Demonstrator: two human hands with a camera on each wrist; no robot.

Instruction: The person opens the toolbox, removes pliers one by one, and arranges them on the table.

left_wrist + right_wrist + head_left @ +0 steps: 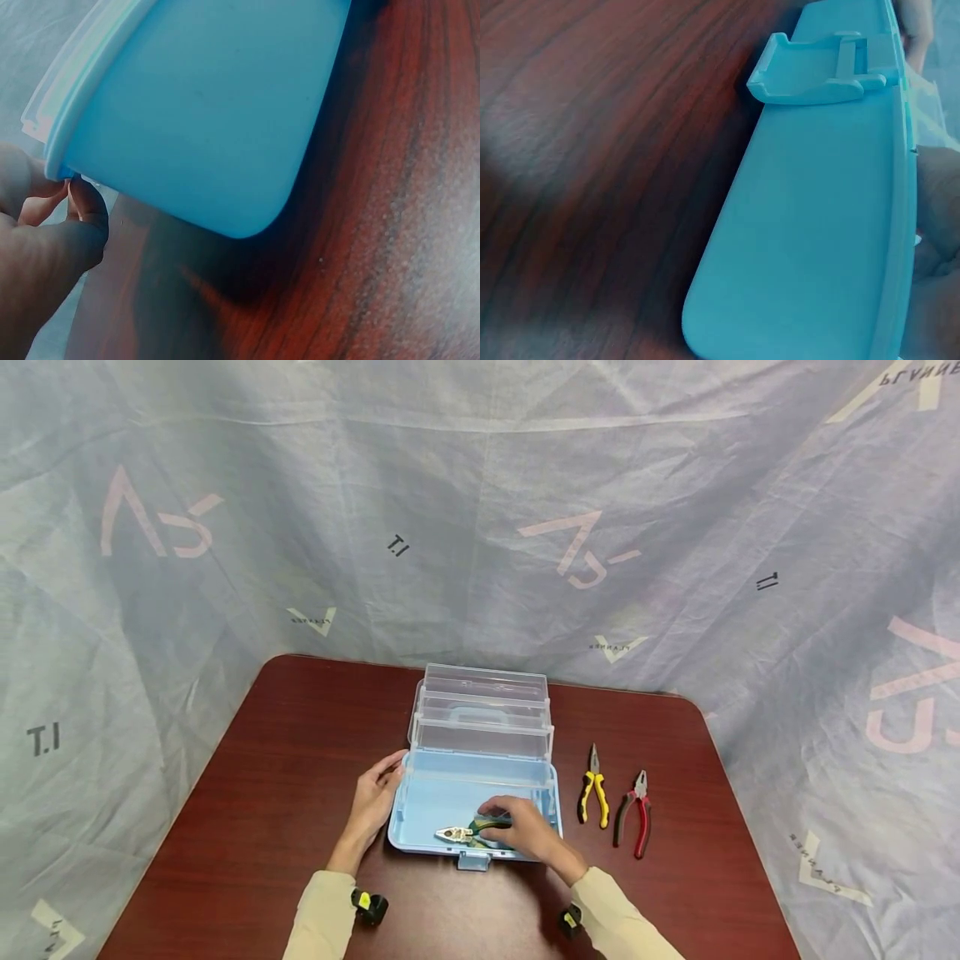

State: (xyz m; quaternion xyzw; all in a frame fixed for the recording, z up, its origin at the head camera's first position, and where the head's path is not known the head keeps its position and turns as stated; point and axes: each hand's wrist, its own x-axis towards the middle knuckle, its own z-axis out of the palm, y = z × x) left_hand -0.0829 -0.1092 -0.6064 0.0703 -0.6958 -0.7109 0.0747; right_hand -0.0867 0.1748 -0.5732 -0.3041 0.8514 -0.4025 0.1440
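A light blue toolbox (427, 806) stands with its lid back and its clear trays (483, 739) raised behind. My left hand (372, 797) is at its left rim; in the left wrist view the thumb and fingers (88, 217) pinch that rim. Inside the box, near the front wall, my right hand (525, 828) holds combination pliers (454, 835) by their green-and-black handles, the metal head pointing left. In the right wrist view the box's front wall (810, 202) hides the pliers and most of that hand.
Right of the toolbox lie yellow-and-black long-nose pliers (595, 789) and red-and-black combination pliers (636, 814). The box's front latch (473, 861) hangs open. All stand on a dark red wooden table (300, 735), with grey printed cloth (465, 510) behind.
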